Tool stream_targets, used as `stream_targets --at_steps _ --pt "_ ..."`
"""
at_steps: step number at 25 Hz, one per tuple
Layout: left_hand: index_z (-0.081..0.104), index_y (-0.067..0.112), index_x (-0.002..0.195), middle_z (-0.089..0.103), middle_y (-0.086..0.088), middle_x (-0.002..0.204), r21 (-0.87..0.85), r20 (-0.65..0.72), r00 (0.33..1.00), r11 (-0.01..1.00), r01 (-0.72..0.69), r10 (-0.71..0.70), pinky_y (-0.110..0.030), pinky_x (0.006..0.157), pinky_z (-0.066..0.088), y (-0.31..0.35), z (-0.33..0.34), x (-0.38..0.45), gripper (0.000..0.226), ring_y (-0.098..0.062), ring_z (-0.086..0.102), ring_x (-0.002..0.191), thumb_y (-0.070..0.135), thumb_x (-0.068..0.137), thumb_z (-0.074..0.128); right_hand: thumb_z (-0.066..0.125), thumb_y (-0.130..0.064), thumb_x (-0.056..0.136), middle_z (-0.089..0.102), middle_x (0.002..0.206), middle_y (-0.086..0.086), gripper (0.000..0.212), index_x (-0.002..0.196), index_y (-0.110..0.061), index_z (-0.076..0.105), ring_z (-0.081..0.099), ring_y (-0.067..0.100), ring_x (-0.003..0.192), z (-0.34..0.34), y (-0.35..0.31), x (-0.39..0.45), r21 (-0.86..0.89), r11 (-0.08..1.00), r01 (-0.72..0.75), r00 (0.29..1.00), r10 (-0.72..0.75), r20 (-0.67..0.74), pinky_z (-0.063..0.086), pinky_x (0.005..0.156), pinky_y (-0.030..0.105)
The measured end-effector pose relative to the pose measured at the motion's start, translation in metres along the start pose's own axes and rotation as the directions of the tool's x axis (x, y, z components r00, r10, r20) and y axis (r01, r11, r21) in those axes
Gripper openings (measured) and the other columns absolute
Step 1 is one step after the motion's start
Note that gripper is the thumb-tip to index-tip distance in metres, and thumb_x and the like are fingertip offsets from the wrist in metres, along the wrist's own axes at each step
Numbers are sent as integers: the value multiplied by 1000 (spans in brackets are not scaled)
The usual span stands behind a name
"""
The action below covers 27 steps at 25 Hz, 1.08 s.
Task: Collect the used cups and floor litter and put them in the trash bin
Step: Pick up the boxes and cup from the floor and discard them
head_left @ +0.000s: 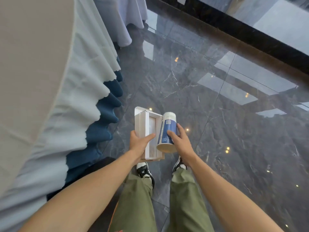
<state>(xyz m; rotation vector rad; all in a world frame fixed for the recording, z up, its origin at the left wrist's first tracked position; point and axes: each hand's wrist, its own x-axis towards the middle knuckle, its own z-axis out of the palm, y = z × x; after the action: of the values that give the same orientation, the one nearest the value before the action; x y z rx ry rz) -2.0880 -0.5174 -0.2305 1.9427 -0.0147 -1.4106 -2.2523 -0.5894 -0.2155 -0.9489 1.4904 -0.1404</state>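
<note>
Two things in hand here, both held out over the dark marble floor [209, 114], just ahead of the person's sneakers. The right hand [181, 141] is wrapped around a paper cup [168, 131], thumb on one side and fingers on the other. The cup is tipped nearly flat: its long axis runs away from the person, open mouth facing back toward the camera, white base pointing forward. It's blue with white print and a pale inside. The left hand [139, 144] grips a flattened white box [147, 131], thumb laid across its face, long side also pointing away from the body. Cup and box touch side by side. To the left of the cup hangs a white tablecloth [66, 97] over a blue skirt.
</note>
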Motion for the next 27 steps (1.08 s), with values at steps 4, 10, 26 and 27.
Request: stream_targets --at_steps 4,10,26,27 --pt "42 18 133 61 1 116 4 -26 1000 1000 -15 15 -29 73 49 0 -57 -65 72 -12 62 94 36 81 87 67 -54 92 61 127 6 59 133 -21 40 69 20 104 38 -11 -82 -20 999 -48 994 46 -98 57 79 33" --pt "38 13 144 57 -3 115 -5 -77 997 1000 18 -19 -24 59 42 -50 -106 -125 61 -9 58 83 42 97 66 62 -43 96 65 120 3 45 134 -26 46 71 14 98 81 18 -161 -141 988 62 994 -49 94 57 86 32" --pt "44 15 131 63 -7 110 -42 -244 964 994 101 -108 -49 91 58 -261 -289 -265 60 -28 66 99 43 88 77 70 -48 89 67 119 10 48 125 -18 57 70 22 94 199 189 -333 -31 994 -106 978 110 175 61 73 38" --pt "46 15 130 64 -8 112 -52 -268 956 993 107 -117 -50 91 58 -269 -306 -263 60 -29 66 101 42 88 77 69 -50 90 67 118 10 49 124 -17 58 70 23 96 208 194 -332 -18 992 -128 980 129 148 62 74 40"
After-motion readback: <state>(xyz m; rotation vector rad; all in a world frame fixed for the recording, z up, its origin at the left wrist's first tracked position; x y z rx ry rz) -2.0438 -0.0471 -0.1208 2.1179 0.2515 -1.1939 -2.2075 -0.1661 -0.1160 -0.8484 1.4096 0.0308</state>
